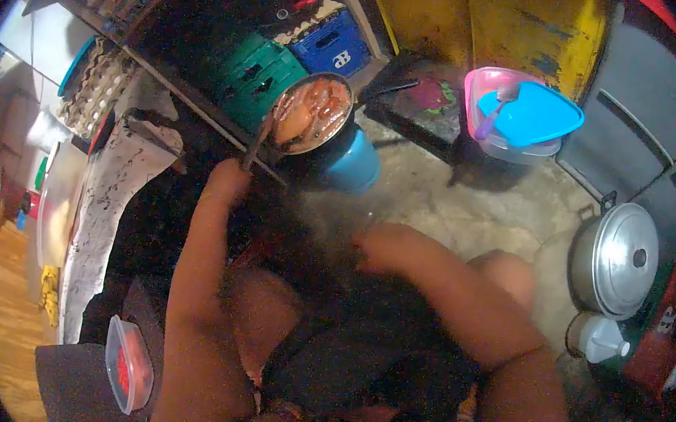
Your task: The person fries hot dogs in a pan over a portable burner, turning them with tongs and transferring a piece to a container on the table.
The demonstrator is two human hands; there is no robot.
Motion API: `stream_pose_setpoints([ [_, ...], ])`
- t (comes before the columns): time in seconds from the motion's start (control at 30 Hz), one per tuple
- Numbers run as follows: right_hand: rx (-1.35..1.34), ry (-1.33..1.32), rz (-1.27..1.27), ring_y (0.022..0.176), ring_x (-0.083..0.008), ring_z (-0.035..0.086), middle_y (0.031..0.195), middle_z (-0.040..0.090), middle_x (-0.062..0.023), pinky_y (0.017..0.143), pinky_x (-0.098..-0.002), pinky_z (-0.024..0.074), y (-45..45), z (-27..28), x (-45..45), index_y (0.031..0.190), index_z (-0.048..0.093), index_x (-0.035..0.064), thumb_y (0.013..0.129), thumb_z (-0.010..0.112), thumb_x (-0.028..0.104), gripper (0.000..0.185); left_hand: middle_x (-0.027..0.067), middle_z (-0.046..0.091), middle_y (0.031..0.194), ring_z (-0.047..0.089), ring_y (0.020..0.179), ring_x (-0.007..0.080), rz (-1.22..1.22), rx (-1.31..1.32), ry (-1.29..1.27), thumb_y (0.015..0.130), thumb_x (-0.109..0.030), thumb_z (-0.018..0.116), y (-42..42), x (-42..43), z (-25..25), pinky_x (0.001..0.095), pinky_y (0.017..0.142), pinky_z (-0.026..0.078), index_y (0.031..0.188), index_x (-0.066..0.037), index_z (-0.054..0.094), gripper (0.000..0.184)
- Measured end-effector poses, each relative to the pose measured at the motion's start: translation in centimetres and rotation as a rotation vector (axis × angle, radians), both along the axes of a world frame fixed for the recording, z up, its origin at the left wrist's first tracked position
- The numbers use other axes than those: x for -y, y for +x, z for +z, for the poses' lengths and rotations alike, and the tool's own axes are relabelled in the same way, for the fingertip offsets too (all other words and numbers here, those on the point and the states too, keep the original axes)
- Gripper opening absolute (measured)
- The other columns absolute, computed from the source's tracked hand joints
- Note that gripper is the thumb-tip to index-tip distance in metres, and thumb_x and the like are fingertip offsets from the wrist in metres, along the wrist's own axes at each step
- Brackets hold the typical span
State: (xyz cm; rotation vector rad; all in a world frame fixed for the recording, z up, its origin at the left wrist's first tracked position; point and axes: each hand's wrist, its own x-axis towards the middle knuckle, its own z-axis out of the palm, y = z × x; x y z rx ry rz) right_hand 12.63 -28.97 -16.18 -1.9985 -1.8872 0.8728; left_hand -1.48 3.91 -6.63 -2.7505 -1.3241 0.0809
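A round frying pan holds reddish-brown food in liquid, with an orange piece near its left side. My left hand is closed around a dark pan handle that meets the pan's left rim. Over my lap, in front of the dark clothing, is my right hand, apart from the pan. Its fingers look curled but are blurred, and I cannot make out whether anything is in them. Just below the pan stands a blue bucket.
Green and blue crates stand behind the pan. Pink and blue plastic containers with a purple fork are at the back right. A lidded pot and white jug stand right; a clear tub lies left.
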Motion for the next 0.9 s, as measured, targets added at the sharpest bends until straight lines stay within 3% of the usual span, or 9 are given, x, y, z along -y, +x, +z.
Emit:
stream_pose_setpoints([
  [0.07,-0.013,0.009,-0.021,0.105,-0.0402,0.066,0.111,0.07,-0.0195,0.09,-0.0516,0.0541,0.1,-0.4,-0.1,0.123,0.064,0.0102,0.085,0.071,0.035,0.046,0.0282,0.069,0.104,0.069,0.096,0.043,0.123,-0.014,-0.116,0.092,-0.029,0.065,0.8,2.7,2.2,0.0504,0.082,0.055,0.106,0.003,0.068,0.035],
  [0.37,-0.043,0.028,-0.043,0.103,-0.0405,0.067,0.11,0.07,-0.0207,0.088,-0.0528,0.0537,0.1,-0.5,0.3,0.124,0.063,0.0098,0.085,0.07,0.031,0.045,0.0234,0.071,0.092,0.071,0.081,0.0386,-0.033,0.23,-0.105,0.095,-0.032,0.063,-1.6,-0.8,-4.8,0.0483,0.074,0.055,0.107,0.005,0.066,0.039],
  [0.57,-0.103,-0.076,-0.007,0.104,-0.0403,0.066,0.11,0.069,-0.0209,0.088,-0.0524,0.0537,0.3,1.5,0.1,0.122,0.065,0.0093,0.086,0.069,0.036,0.044,0.0218,0.069,0.092,0.07,0.092,0.0368,0.17,0.596,-0.594,0.095,-0.032,0.065,-2.0,4.1,-4.1,0.0479,0.08,0.053,0.109,0.003,0.065,0.038],
  [0.67,-0.038,-0.047,0.066,0.104,-0.0409,0.066,0.108,0.07,-0.0205,0.087,-0.0521,0.0535,0.2,0.0,-0.1,0.122,0.065,0.0097,0.086,0.069,0.039,0.047,0.0237,0.07,0.097,0.068,0.097,0.0399,0.031,0.607,-0.343,0.094,-0.03,0.066,-0.9,5.2,-4.1,0.0487,0.082,0.053,0.109,0.002,0.066,0.036],
  [0.9,-0.013,-0.113,0.154,0.103,-0.0408,0.066,0.109,0.07,-0.0196,0.088,-0.0502,0.0531,0.2,-1.5,-1.5,0.121,0.067,0.0102,0.085,0.071,0.04,0.047,0.028,0.068,0.107,0.065,0.102,0.046,0.097,0.409,-0.365,0.092,-0.028,0.066,0.7,2.9,-7.5,0.0519,0.087,0.051,0.107,0.002,0.066,0.034],
])
